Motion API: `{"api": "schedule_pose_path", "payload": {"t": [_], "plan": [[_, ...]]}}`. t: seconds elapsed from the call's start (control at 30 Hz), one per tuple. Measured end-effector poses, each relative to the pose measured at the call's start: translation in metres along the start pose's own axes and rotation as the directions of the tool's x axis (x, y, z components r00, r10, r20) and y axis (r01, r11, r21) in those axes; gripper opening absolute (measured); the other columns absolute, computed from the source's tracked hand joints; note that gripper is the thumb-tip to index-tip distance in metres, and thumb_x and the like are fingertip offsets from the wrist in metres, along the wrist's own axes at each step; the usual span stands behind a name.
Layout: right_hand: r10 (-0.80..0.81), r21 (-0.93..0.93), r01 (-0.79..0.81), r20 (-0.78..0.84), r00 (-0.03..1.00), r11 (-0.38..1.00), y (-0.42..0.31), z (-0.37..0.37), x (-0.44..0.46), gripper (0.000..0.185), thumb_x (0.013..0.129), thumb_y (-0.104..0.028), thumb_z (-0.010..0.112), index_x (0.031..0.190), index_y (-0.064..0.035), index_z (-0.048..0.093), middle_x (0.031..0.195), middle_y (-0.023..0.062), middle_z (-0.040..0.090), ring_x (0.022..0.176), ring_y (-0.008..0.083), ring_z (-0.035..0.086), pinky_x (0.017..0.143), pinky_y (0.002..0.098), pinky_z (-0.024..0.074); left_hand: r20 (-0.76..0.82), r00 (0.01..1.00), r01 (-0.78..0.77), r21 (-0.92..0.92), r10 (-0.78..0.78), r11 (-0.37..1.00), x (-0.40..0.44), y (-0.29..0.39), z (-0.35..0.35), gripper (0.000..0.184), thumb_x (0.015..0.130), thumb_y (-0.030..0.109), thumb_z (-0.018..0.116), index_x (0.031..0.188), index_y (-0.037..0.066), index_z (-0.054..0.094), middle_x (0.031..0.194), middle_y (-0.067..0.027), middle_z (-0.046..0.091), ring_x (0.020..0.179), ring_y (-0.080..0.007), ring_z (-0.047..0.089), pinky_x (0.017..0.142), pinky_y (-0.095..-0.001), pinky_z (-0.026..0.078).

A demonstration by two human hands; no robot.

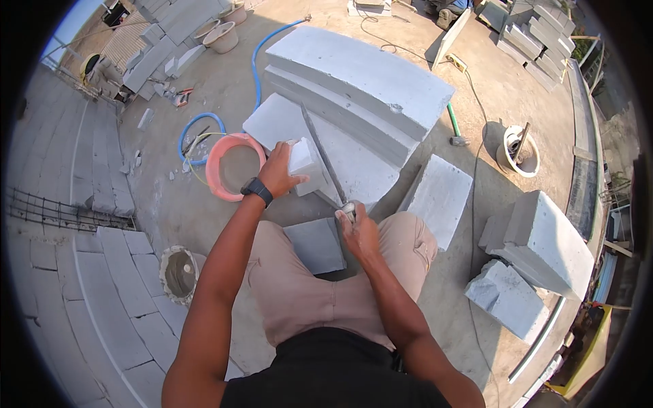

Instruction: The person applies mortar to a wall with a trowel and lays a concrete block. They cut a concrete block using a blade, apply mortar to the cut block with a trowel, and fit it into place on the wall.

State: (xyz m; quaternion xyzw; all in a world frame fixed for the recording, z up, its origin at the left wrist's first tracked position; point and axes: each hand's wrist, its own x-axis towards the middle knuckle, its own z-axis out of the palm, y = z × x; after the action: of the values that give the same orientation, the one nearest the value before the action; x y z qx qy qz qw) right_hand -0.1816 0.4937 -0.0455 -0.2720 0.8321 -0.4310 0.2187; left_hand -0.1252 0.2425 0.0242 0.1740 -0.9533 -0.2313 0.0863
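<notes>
My left hand (280, 171), with a dark watch at the wrist, grips a small pale block (304, 158) by its left side. The block rests over the flat grey slab (367, 166) in front of me. Closed around the handle of a long thin saw-like blade is my right hand (357, 231). The blade (324, 154) slants up and to the left from that hand, along the right side of the small block. Behind the slab lie large grey blocks (360, 75).
A pink bucket (213, 166) stands left of my left hand, near a blue hose (256, 64). A green-handled hammer (454, 126), a white bucket (505, 163) and grey blocks (442, 197) are on the right. Part of another person (447, 13) shows at the top.
</notes>
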Motion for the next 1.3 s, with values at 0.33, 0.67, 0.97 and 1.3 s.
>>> {"api": "schedule_pose_path", "payload": {"t": [0.33, 0.67, 0.97, 1.3], "plan": [[-0.204, 0.382, 0.33, -0.334, 0.92, 0.863, -0.04, -0.013, 0.005, 0.043, 0.095, -0.03, 0.059, 0.123, -0.0027, 0.043, 0.087, 0.0232, 0.067, 0.075, 0.044, 0.065, 0.068, 0.048, 0.0502, -0.014, 1.0, -0.014, -0.02, 0.013, 1.0, -0.003, 0.003, -0.001, 0.087, 0.067, 0.023, 0.084, 0.137, 0.0, 0.038, 0.125, -0.0211, 0.047, 0.119, -0.0382, 0.047, 0.101, -0.0428, 0.04], [-0.163, 0.302, 0.234, -0.241, 0.957, 0.924, -0.056, -0.041, 0.008, 0.045, 0.095, -0.034, 0.058, 0.123, -0.0007, 0.045, 0.085, 0.0246, 0.066, 0.078, 0.0454, 0.065, 0.067, 0.0506, 0.0493, 0.007, 1.0, 0.025, -0.026, -0.024, 0.999, -0.003, 0.004, -0.001, 0.09, 0.069, 0.026, 0.084, 0.138, -0.005, 0.035, 0.129, -0.0224, 0.047, 0.123, -0.0342, 0.047, 0.104, -0.0411, 0.038], [0.026, 0.008, -0.027, 0.097, 0.995, 1.0, 0.013, -0.001, 0.031, 0.042, 0.094, -0.028, 0.06, 0.122, -0.0009, 0.044, 0.082, 0.0241, 0.066, 0.076, 0.0458, 0.064, 0.065, 0.0488, 0.0495, -0.01, 1.0, 0.008, 0.0, -0.008, 1.0, -0.004, 0.006, -0.002, 0.09, 0.069, 0.027, 0.084, 0.138, -0.005, 0.036, 0.128, -0.0224, 0.047, 0.122, -0.0344, 0.047, 0.104, -0.0413, 0.037], [0.025, -0.091, -0.01, 0.17, 0.985, 0.996, 0.025, 0.018, 0.033, 0.043, 0.094, -0.033, 0.06, 0.119, -0.0012, 0.045, 0.083, 0.0248, 0.067, 0.078, 0.0465, 0.065, 0.068, 0.0492, 0.0498, 0.01, 0.999, 0.041, -0.033, -0.041, 0.999, -0.004, 0.006, -0.001, 0.09, 0.069, 0.027, 0.083, 0.138, -0.004, 0.036, 0.127, -0.0217, 0.048, 0.122, -0.0337, 0.047, 0.103, -0.0407, 0.038]]}}
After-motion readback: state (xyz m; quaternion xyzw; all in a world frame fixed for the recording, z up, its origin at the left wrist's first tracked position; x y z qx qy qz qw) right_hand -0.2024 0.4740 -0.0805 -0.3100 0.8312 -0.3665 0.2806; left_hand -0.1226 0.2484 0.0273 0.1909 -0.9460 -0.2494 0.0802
